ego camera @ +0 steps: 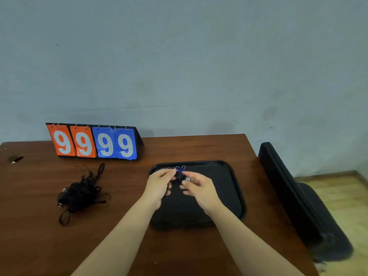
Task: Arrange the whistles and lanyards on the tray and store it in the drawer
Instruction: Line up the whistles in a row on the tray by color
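Scene: A person works at a brown wooden surface (179, 255) set against a pale blue-grey wall (179, 56), both bare forearms reaching in from 6 o'clock.
Tray: A black tray (235, 188) with rounded corners lies flat on the surface, right of centre; both hands hover over its far half.
Left hand: The left hand (159, 186) has its fingers (169, 173) pinched together on the dark end of a small whistle (182, 175).
Right hand: The right hand (199, 192) meets it from 3 o'clock, thumb and forefinger closed on the whistle's silvery end.
Whistle: Held between the two hands, just above the tray's far left part; it shows a dark body with a blue tinge, blurred by motion.
Rings: A row of small metal rings (183, 167) lines the tray's far edge at 12 o'clock of the hands; what they are fixed to is too small to tell.
Lanyards: A tangled heap of black lanyards (81, 196) sits on the surface at 9 o'clock of the tray, well apart from it.
Scoreboard: A flip scoreboard (93, 143) stands at the back left, at 10 o'clock, showing two orange and two blue 9s.
Chair: A black padded chair (294, 196) stands just beside the surface's right edge, at 3 o'clock.
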